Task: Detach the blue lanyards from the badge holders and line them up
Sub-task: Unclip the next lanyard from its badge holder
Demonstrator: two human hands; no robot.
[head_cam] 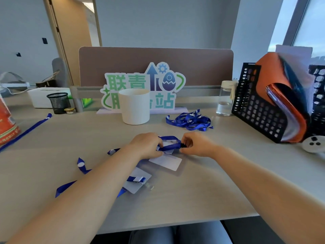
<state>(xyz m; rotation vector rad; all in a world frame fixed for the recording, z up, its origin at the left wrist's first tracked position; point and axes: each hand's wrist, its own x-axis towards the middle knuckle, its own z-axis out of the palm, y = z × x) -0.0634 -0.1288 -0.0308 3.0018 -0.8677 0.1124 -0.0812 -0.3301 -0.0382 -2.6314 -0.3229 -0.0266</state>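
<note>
Pinching blue lanyard (169,147) taut, left hand (146,145), right hand (197,144)

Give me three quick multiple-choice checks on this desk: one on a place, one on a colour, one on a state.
1. Where is the lanyard pile relative to the cup? A) left of it B) right of it C) inside it
2. What colour is the cup? A) white B) red C) black
3. What is the right hand doing? A) lying flat on the desk B) pinching the black clip C) holding a bottle
Answers: 1 B, the pile lies right of the cup; 2 A, its wall is plain white; 3 B, its fingers close on the clip at the lanyard's end.
</note>
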